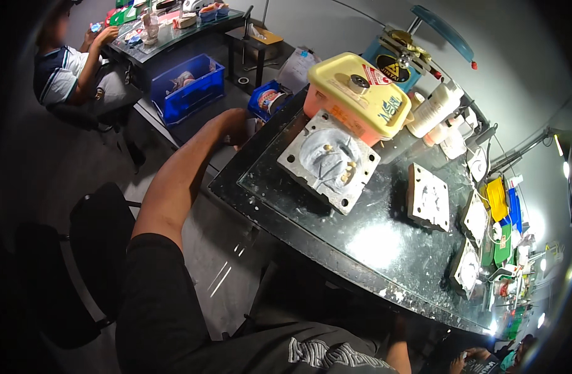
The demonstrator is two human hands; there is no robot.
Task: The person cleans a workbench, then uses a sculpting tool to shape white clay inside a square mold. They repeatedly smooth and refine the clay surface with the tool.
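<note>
My left arm reaches out to the table's far left corner. There my left hand (237, 129) is bent down beside the table edge, just short of a small blue bin (267, 100) holding a round container with a printed label. Something pale shows at its fingertips, too small to make out, and the fingers themselves are mostly hidden. My right forearm (398, 352) shows at the lower edge, and its hand is out of sight below the dark table (323, 249). On the table, nearest my left hand, a square metal flask half (329, 161) with grey plaster and tooth-coloured pieces leans against a yellow-lidded pink tub (351, 93).
More flask halves (428, 198) stand to the right. White bottles (435, 111) and a blue press-like machine (395, 59) are behind. A larger blue crate (187, 88) lies at the left, near a seated person (71, 71) at another bench. A black chair (93, 262) is beside me.
</note>
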